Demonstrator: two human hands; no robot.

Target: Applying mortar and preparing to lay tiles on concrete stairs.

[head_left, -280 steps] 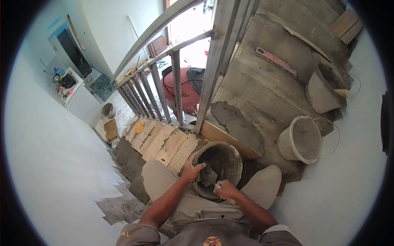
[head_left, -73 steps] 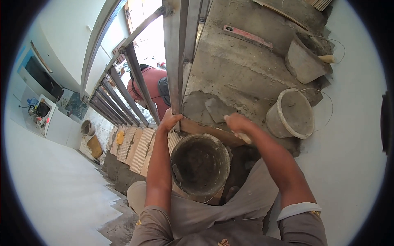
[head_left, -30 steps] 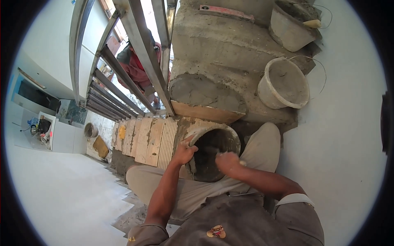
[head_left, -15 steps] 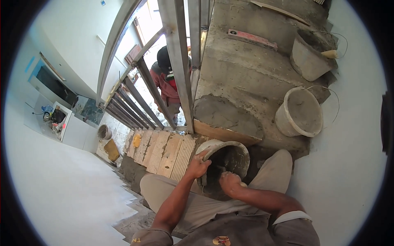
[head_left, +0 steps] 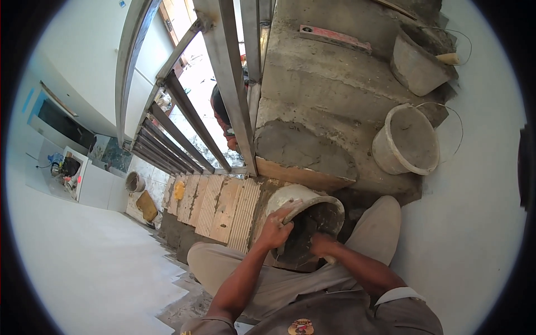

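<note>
The bucket (head_left: pixel 290 194), upright earlier, now tips toward the person; the left hand (head_left: pixel 275 230) has moved from the railing post (head_left: pixel 230 84) onto it, the right hand (head_left: pixel 324 244) from the mortar (head_left: pixel 304 148) beyond it to its mouth.

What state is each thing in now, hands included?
Near bucket: tilted
Left hand: holding that bucket's rim
Right hand: closed around a tool handle
Wall-side bucket: filled with grey mix
Upper bucket: pale handle sticking out
Red bar: lying flat
Mortar patch: spread out, uneven

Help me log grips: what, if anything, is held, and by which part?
Left hand: the tilted bucket, by its rim. Right hand: a tool, by its handle.
</note>
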